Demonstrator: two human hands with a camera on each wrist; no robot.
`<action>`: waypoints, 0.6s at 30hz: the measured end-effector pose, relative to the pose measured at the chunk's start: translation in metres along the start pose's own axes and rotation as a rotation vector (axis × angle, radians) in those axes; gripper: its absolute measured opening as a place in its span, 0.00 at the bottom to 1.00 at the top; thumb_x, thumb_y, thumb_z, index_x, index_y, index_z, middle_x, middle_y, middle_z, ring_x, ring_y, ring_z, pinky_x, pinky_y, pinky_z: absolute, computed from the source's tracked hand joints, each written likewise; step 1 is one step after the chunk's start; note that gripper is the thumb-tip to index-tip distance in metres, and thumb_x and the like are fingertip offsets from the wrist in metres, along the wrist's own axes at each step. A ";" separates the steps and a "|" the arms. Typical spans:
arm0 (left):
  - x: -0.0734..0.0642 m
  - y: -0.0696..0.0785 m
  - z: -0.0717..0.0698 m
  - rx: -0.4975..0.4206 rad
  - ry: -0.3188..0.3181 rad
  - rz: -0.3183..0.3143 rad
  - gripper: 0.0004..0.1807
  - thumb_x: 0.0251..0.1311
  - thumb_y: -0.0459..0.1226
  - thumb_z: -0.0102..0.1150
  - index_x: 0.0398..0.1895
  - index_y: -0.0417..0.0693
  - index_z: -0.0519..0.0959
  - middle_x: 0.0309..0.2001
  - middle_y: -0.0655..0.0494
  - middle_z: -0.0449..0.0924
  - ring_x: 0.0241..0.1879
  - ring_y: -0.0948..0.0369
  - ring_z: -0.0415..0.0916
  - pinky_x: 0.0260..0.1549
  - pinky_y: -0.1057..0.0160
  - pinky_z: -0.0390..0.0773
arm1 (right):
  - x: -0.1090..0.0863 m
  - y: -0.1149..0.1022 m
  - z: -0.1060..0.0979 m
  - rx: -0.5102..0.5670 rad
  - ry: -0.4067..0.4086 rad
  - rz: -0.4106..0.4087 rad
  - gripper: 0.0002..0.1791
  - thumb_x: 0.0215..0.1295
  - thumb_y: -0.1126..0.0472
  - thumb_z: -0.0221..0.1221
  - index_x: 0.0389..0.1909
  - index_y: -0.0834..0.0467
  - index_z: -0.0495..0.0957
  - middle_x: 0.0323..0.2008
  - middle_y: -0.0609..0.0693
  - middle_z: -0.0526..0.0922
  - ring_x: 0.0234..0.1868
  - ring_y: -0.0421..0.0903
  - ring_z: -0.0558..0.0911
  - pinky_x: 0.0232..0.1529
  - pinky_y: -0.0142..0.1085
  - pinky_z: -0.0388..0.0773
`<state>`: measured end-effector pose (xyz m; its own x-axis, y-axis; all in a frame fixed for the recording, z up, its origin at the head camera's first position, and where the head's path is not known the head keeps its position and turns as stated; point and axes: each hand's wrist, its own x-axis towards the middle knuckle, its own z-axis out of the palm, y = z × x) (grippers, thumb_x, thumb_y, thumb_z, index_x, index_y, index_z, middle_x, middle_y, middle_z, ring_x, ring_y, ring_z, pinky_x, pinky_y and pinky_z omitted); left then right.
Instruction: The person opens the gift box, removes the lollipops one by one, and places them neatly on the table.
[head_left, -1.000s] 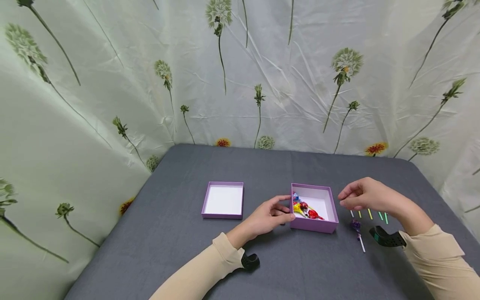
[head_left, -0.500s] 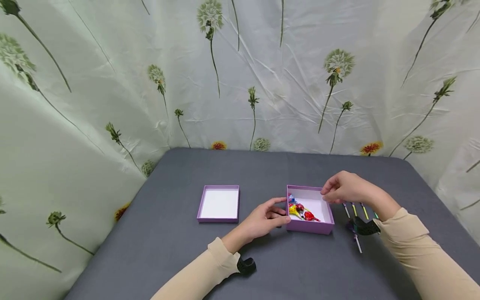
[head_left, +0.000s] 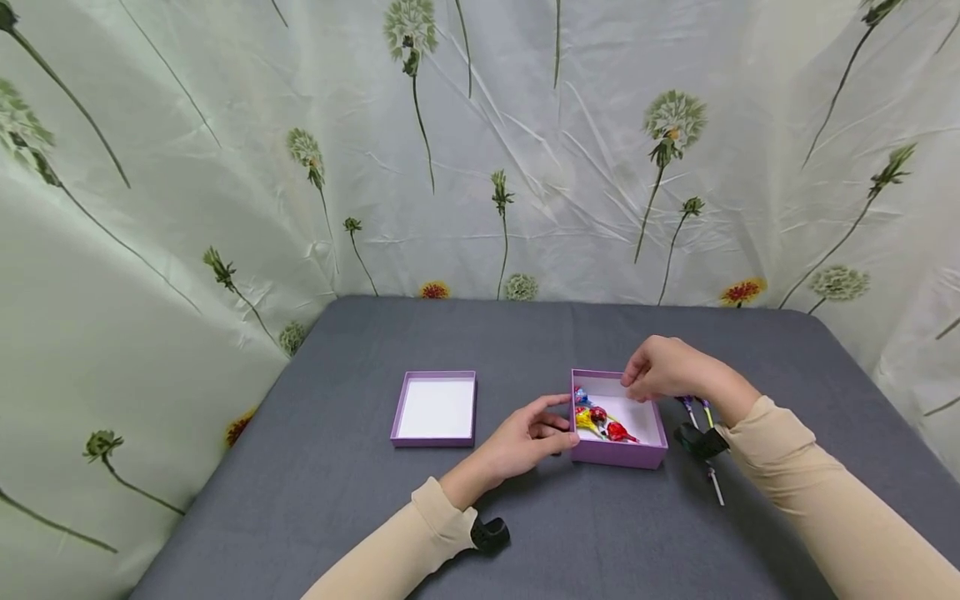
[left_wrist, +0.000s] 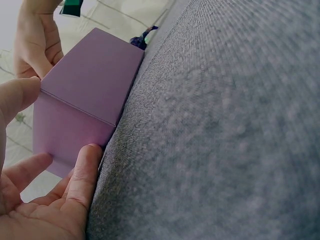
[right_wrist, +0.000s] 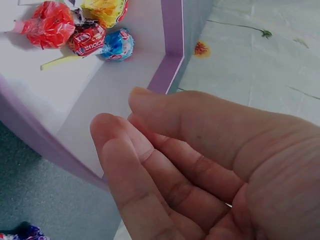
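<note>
A purple box (head_left: 619, 453) with a white inside stands on the table. Against its left wall, my left hand (head_left: 517, 439) rests its fingertips, the thumb at the near corner; the left wrist view shows these fingers (left_wrist: 84, 175) nearly straight. My right hand (head_left: 670, 371) hovers over the box's right wall. Its fingers (right_wrist: 112, 131) are loosely bent, thumb apart from them, nothing visible between. Inside the box lie wrapped lollipops: a red one (right_wrist: 50, 25), a dark red one (right_wrist: 87, 40), a yellow one (right_wrist: 107, 11) and a blue one (right_wrist: 119, 45).
A shallow purple lid (head_left: 435, 408), white inside up, lies left of the box. Right of the box, several more lollipops lie on the grey table (head_left: 525, 333), partly hidden by my right arm; a white stick (head_left: 716, 486) shows. A flowered curtain (head_left: 465, 167) hangs behind.
My right hand has moved left, from above the lollipop sticks to over the box. My left hand stays at the box's left wall. The head view has shifted slightly.
</note>
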<state>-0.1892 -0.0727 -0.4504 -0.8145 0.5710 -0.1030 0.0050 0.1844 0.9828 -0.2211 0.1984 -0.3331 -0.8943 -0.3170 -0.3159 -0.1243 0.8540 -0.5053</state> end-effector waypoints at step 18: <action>0.002 0.001 0.000 0.002 -0.010 -0.007 0.32 0.74 0.42 0.67 0.79 0.56 0.71 0.60 0.47 0.84 0.50 0.64 0.83 0.47 0.67 0.80 | 0.015 -0.008 0.011 -0.001 -0.052 -0.003 0.05 0.61 0.71 0.70 0.39 0.65 0.88 0.30 0.50 0.88 0.30 0.39 0.84 0.35 0.35 0.83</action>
<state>-0.1906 -0.0719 -0.4493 -0.8089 0.5773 -0.1113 0.0002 0.1896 0.9819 -0.2288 0.1825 -0.3422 -0.8705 -0.3402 -0.3557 -0.1271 0.8535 -0.5054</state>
